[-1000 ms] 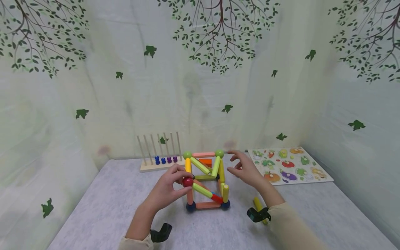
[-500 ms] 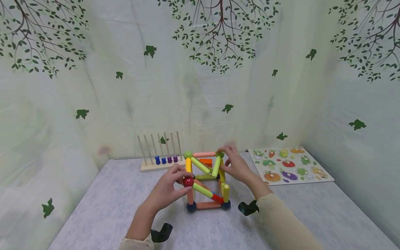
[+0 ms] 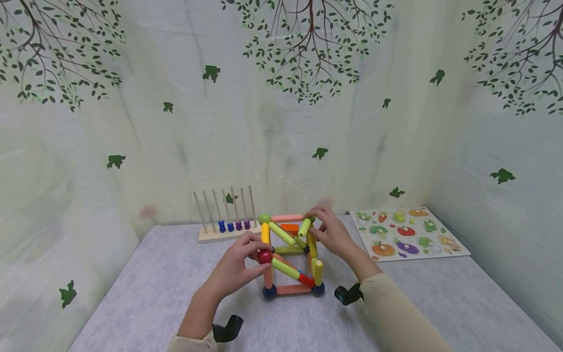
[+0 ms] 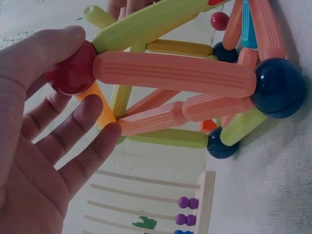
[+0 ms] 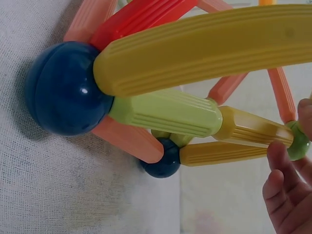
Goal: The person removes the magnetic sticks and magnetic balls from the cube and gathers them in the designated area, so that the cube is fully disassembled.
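Observation:
A frame of magnetic building rods [image 3: 293, 289] and balls stands on the table, with dark blue balls [image 5: 68, 90] at its base. My left hand [image 3: 233, 269] holds a red ball [image 4: 75, 70] at the near upper left corner, thumb on one side. From that ball run a pink rod [image 4: 175, 74] and a light green rod [image 3: 285, 268]. At the far upper right corner, my right hand [image 3: 333, 232] grips a green ball [image 5: 297, 141], partly hidden by the fingers. A short light green rod [image 3: 304, 228] at that ball points toward me.
Behind the frame on the left stands a wooden peg rack [image 3: 226, 236] with blue and purple beads. A vegetable puzzle board [image 3: 422, 230] lies at the back right. Inside the frame shows an orange block [image 3: 290, 228]. Printed curtains rise behind the table.
My right hand has moved left onto the green ball, and the light green rod there has swung upward. The right sleeve now covers a yellow rod on the table. The left hand stays still.

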